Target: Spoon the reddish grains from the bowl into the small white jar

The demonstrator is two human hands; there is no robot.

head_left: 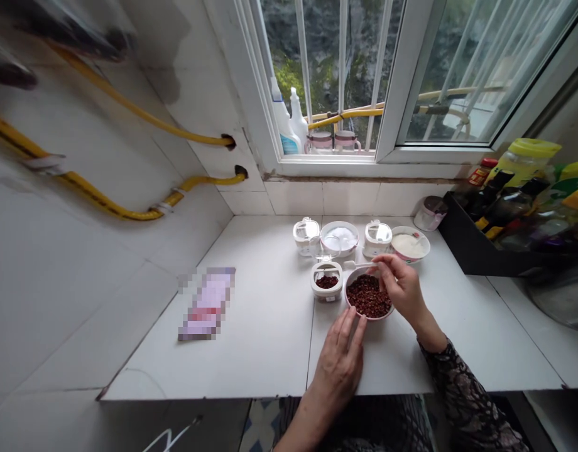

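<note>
My right hand (397, 285) pinches a small white spoon (355, 265) above a bowl (374, 319) of dark red peppercorns (367, 294). The spoon points left, past the bowl's far rim. My left hand (340, 351) lies with its fingers stretched out, the fingertips touching the near left rim of this bowl. Just left of it stands a small white seasoning jar (327, 295), its clear lid up and some peppercorns inside. Behind are two similar jars, one at the left (306, 238) and one further right (377, 238), beside a bowl of white grains (340, 238) and a bowl of cream-coloured powder (408, 245).
A blurred purple packet (207, 304) lies on the left of the white tiled counter (265, 351). At the right, a black box (482, 254) holds several bottles, with a lidded jar (430, 213) beside it. A window with bars (343, 63) is behind.
</note>
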